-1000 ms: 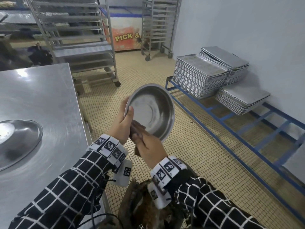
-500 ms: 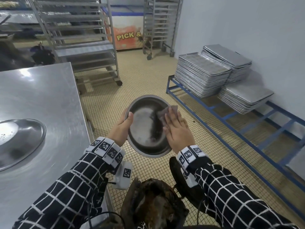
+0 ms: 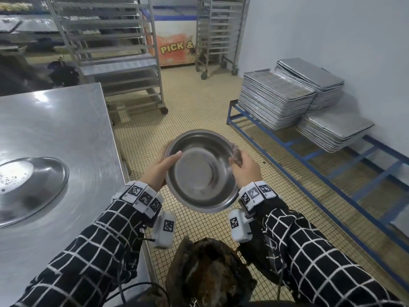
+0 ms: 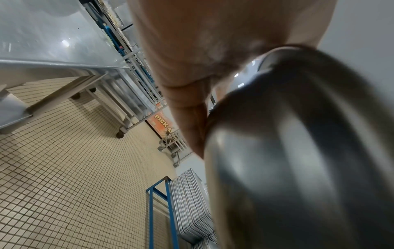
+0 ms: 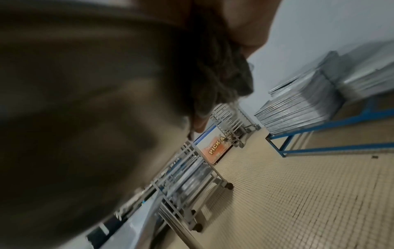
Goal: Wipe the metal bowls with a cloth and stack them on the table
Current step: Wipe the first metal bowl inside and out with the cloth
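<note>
You stand at the right edge of the steel table (image 3: 55,129), whose top fills the left of the head view. On the table, close to its near-left edge, a metal bowl (image 3: 28,187) lies upside down, speckled with small bits on its raised base. Over to the right, stacks of metal trays (image 3: 276,100) sit on a blue frame (image 3: 309,156) against the wall, and wheeled racks (image 3: 115,52) stand across the tiled floor (image 3: 199,103).

Out past the table's right edge, over the floor, you hold a second metal bowl (image 3: 201,171) in the air between both hands, its opening tipped up toward you. Your left hand (image 3: 160,168) grips its left rim, thumb hooked over the inside and fingers behind the wall; the left wrist view shows the palm against the bowl's outer side (image 4: 298,151). Your right hand (image 3: 243,171) is curled around a dark cloth (image 3: 236,155) bunched at the bowl's right rim, and the right wrist view, though blurred, shows the cloth (image 5: 224,75) hanging from the fingers beside the bowl's wall.
</note>
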A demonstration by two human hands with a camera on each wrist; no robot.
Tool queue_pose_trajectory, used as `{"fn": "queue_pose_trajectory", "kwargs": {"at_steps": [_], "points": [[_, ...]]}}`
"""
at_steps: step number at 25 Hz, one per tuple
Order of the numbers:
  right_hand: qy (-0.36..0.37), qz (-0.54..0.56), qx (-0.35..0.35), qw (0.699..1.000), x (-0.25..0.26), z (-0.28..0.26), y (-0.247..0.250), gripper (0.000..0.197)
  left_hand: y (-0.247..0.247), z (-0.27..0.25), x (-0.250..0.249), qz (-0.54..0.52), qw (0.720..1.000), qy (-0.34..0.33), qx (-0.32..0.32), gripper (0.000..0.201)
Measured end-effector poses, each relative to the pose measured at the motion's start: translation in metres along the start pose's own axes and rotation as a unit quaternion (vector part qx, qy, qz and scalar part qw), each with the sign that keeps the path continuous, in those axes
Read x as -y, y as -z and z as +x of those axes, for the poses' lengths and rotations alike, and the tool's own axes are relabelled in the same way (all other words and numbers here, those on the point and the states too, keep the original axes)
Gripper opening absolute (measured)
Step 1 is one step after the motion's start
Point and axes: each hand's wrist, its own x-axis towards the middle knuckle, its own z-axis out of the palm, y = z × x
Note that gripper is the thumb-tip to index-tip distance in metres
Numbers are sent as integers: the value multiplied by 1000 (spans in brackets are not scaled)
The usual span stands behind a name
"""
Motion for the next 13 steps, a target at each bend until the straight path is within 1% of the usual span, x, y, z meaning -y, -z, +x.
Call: {"fn": "queue_pose_trajectory", "kwargs": {"at_steps": [2, 3, 6, 8, 10, 11, 13], "points": [[-38, 47, -57, 997, 4, -2, -7, 10, -4, -3, 7, 9, 998, -49, -32, 82], [-52, 72, -84, 992, 8, -4, -12, 10, -8, -7, 9, 20, 996, -72, -40, 83], [-67, 139, -129, 979, 18, -14, -23, 14, -27, -22, 9, 47, 990, -116, -72, 74], [-64, 163, -124, 977, 22, -21, -27, 15, -34, -25, 14, 55, 986, -120, -101, 69], [-62, 179, -93, 977, 23, -25, -26, 18, -34, -22, 16, 47, 985, -98, -136, 63], [-60, 178, -73, 980, 21, -26, -25, 21, -31, -18, 16, 34, 985, -81, -149, 61], [-41, 130, -38, 990, 13, -27, -24, 26, -22, -12, 14, 16, 984, -60, -168, 55]]}}
